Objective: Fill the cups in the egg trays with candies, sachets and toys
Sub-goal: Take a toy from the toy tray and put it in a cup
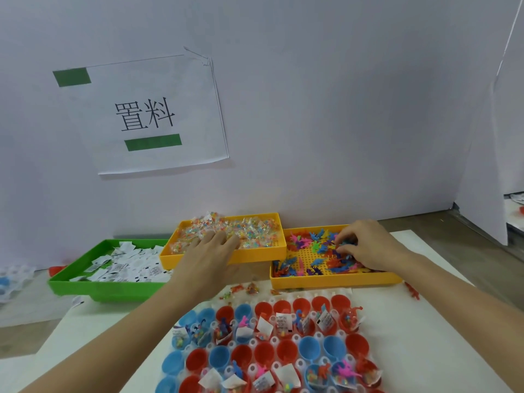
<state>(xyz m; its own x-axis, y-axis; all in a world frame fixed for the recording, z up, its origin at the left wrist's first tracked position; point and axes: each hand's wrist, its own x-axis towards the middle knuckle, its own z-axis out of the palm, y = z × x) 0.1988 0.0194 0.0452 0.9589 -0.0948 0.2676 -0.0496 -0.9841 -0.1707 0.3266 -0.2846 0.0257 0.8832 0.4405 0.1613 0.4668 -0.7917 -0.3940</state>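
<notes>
Egg tray (283,340): clear moulded plastic, knobbed between wells, lying on the white sheet at the near middle of the counter (442,321). It carries smooth round cups (310,348), red and blue.
Progress, as judged: roughly half. One far row and one near row hold a sachet, candy and toy each; the middle row and the farthest red cups look bare.
Candies (249,231): small, multicoloured, in crinkly clear wrap, heaped in the rear yellow tray (279,222).
Left hand (211,252): fingers spread flat onto the candies; whether it holds any cannot be told.
Toys (312,248): tiny spiky plastic figures, assorted colours, in the perforated yellow tray (334,282).
Right hand (365,243): fingertips curled, pinching among the toys.
Sachets (127,265): flat white printed paper packets, in the green tray (93,287) at left.
</notes>
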